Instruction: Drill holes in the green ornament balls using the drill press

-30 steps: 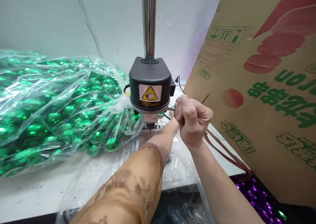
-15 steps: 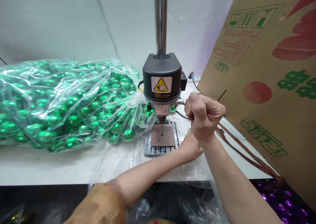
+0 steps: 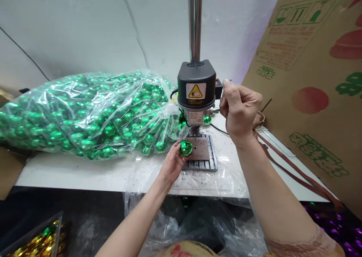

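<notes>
White wall behind, white bench (image 3: 70, 174) in front of me, pretty cluttered setup. Going from the left: one tray of gold baubles (image 3: 34, 242) down low under the bench edge, then one big clear plastic bag (image 3: 85, 110) stuffed with green baubles, way too many to count. My left hand (image 3: 172, 162) is next, fingers (image 3: 177, 149) pinching a single green bauble (image 3: 186, 148) that sits at the left edge of the brown plate (image 3: 200, 151) under the one small drill press (image 3: 196, 89). There's a yellow warning sticker (image 3: 195, 91) on its black housing, and one more loose green bauble (image 3: 207, 119) behind it. My right hand (image 3: 240, 110) is up beside the press head, fingers curled into a fist; can't tell what's inside it. One brown strap (image 3: 294, 174) trails across the bench below that wrist. Far right, one big cardboard box (image 3: 311, 79) leaning in, with purple baubles (image 3: 333, 226) below it.
</notes>
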`<action>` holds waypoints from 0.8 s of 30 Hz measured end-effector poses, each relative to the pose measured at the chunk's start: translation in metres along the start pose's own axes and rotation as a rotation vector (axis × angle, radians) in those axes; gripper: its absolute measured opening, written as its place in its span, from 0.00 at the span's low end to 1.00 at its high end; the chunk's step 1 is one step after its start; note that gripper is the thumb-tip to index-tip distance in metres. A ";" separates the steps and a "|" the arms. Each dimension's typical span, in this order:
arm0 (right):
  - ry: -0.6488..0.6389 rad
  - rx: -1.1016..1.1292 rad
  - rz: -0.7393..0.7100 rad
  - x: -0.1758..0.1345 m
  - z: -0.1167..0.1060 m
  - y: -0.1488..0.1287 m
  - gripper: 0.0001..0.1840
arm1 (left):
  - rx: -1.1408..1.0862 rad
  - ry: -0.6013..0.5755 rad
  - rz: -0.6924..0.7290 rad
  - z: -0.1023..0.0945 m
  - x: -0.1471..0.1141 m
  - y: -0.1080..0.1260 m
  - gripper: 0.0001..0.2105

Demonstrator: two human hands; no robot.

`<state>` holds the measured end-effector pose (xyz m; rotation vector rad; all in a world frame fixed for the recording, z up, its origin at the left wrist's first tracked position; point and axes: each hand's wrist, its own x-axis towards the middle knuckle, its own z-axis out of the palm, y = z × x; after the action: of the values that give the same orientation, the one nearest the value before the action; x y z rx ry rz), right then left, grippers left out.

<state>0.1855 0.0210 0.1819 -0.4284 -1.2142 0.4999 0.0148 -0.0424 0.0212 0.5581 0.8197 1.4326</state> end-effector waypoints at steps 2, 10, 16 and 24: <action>0.002 -0.001 0.004 0.001 0.001 0.001 0.30 | 0.020 -0.012 0.006 -0.003 0.005 -0.001 0.17; -0.022 -0.012 -0.007 -0.001 0.000 -0.003 0.29 | 0.261 0.045 0.206 -0.010 0.023 -0.011 0.23; -0.020 -0.013 -0.018 -0.001 -0.001 -0.003 0.29 | 0.511 0.013 0.311 -0.021 0.044 -0.021 0.29; 0.002 -0.036 -0.019 -0.001 0.001 -0.005 0.30 | 0.574 -0.080 0.310 -0.022 0.059 -0.022 0.31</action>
<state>0.1851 0.0167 0.1843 -0.4479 -1.2259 0.4621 0.0087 0.0113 -0.0184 1.2141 1.1220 1.4345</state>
